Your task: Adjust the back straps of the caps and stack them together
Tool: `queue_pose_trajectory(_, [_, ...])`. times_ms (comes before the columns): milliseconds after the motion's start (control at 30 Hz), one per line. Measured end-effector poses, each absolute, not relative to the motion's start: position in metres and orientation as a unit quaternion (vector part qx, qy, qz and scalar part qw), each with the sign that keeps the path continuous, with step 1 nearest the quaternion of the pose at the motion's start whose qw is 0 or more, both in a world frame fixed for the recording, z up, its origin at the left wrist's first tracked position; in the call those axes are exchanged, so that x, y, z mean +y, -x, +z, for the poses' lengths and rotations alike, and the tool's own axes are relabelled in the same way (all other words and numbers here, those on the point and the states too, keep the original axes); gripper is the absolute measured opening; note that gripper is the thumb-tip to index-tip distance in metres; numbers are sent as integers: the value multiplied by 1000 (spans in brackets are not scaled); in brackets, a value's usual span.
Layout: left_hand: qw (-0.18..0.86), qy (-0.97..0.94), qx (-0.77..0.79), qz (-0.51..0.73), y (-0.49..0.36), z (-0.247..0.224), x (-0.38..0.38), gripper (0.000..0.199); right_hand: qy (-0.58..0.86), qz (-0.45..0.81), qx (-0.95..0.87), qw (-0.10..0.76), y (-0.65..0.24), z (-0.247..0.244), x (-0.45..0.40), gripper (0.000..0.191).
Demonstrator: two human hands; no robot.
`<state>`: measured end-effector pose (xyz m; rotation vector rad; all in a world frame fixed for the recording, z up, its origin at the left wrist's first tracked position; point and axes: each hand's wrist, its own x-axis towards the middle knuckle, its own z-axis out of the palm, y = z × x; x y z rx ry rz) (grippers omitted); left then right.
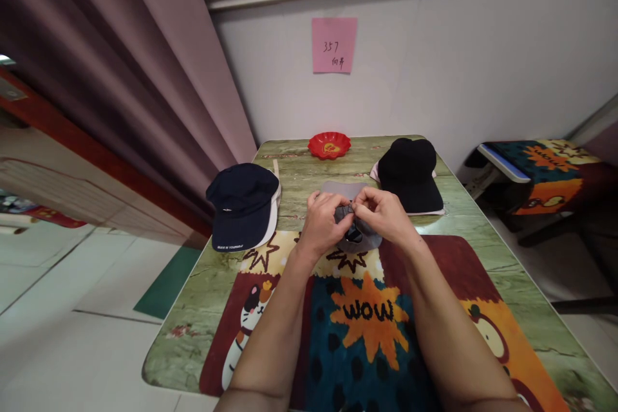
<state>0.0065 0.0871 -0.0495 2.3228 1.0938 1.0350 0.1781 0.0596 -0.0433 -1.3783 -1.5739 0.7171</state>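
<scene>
Item: grey baseball cap (369, 238), one. Location: mid-surface, between the two hands, over the far edge of the printed mat (333, 341). Its brim pointed away from the person; the rear opening, with a dark adjusting strap (343, 213), faced toward the person.

Hands: both engaged. The left hand (322, 220) grasped the strap at its left side, thumb and fingers closed on it. The right hand (385, 212) pinched the right side of the same strap between thumb and fingertips; the exact grip was partly hidden by the fingers.

To the left: navy cap (245, 199), white lettering along the brim edge, stacked over a whitish cap (275, 214) that showed only at the right side.

To the right: black cap (408, 170), brim toward the person, stacked over a pale pink cap (374, 172), of which only edges were visible.

Far edge: red scalloped dish (329, 145), yellow motif at its centre.

Support: green wood-patterned surface (502, 244); mat with a cartoon cat, starbursts and the word "WOW".

Behind: white wall (270, 64) bearing a pink paper note (334, 45), handwritten "357" with characters below; mauve curtain (193, 45) at left.
</scene>
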Motion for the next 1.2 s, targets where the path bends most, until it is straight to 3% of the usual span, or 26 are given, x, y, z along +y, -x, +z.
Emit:
queue_pose_trajectory(233, [205, -835, 368, 354, -2, -51, 90, 11, 516, 391, -613, 452, -189, -53, 63, 17])
queue_pose_trajectory(567, [217, -846, 339, 351, 0, -50, 90, 14, 489, 429, -610, 452, -194, -48, 59, 22])
queue_pose_trajectory(900, [292, -777, 374, 414, 3, -48, 92, 12, 487, 393, -541, 562, -169, -58, 68, 35])
queue_pose_trajectory(1100, [351, -728, 385, 445, 9, -46, 96, 16, 468, 431, -574, 515, -177, -57, 67, 61])
queue_pose_trajectory(1200, [353, -725, 379, 454, 10, -48, 98, 16, 472, 426, -594, 493, -181, -57, 66, 58])
